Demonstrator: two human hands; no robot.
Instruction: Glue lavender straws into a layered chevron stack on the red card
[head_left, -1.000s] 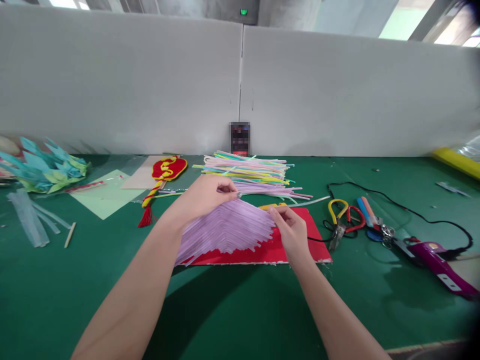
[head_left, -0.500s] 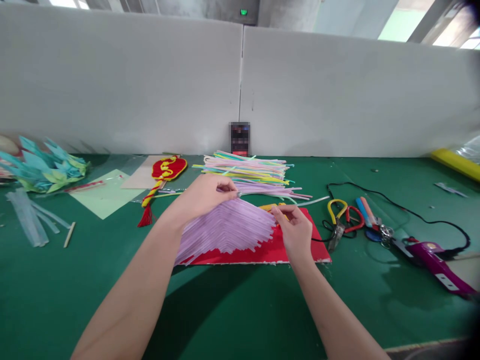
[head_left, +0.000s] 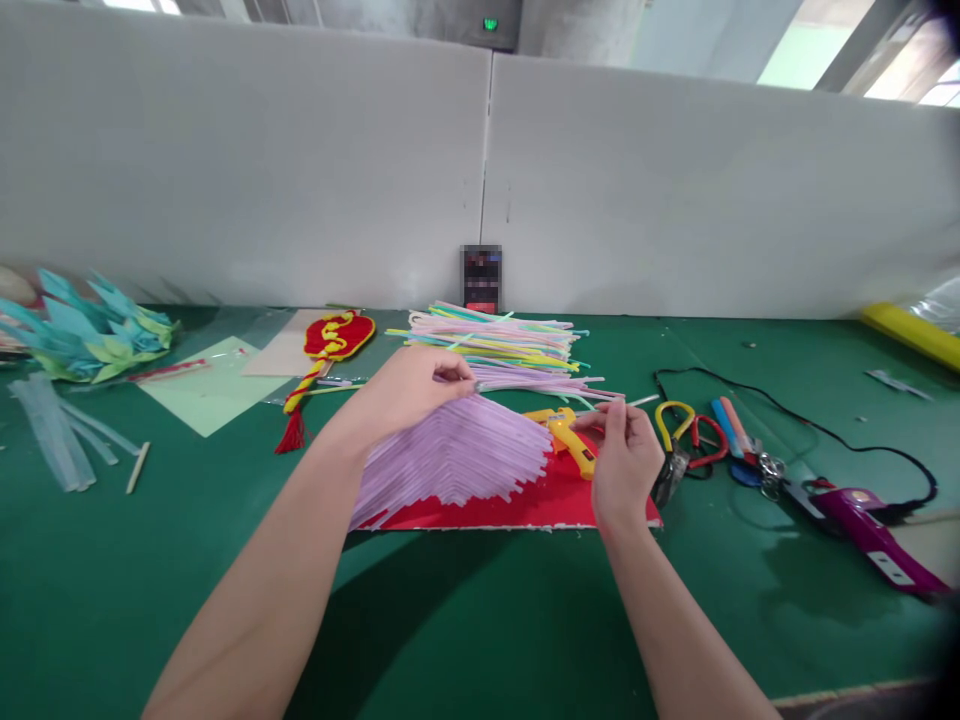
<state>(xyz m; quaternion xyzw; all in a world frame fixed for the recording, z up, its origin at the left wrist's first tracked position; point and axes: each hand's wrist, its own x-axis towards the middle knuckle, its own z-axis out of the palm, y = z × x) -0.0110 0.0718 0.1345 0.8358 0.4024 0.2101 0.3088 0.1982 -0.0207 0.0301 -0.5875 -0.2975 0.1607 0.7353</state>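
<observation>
A fan-shaped sheet of lilac pipe cleaners (head_left: pixel 457 455), laid side by side in a chevron, rests over a red board (head_left: pixel 480 514). At its top point my left hand (head_left: pixel 420 390) pinches the sheet between thumb and finger. My right hand (head_left: pixel 626 455) is to the right of the sheet. Its thumb and forefinger close at the tip of a loose lilac pipe cleaner (head_left: pixel 592 392) that sticks out of the pile behind. Between the sheet and my right hand, a small yellow glue gun (head_left: pixel 574 440) lies on the red board, partly hidden.
Behind lies a pile of coloured pipe cleaners (head_left: pixel 495 340). Yellow-and-red-handled pliers (head_left: pixel 679 440) and a purple corded tool (head_left: pixel 862 530) are on the right. Leftward are a red fan ornament (head_left: pixel 337 338), green paper (head_left: pixel 214 385), glue sticks (head_left: pixel 56 435) and turquoise paper flowers (head_left: pixel 90 330).
My right hand has left the sheet's right edge and moved right and slightly up to the pipe cleaner's tip, uncovering the glue gun. My left hand stays in place.
</observation>
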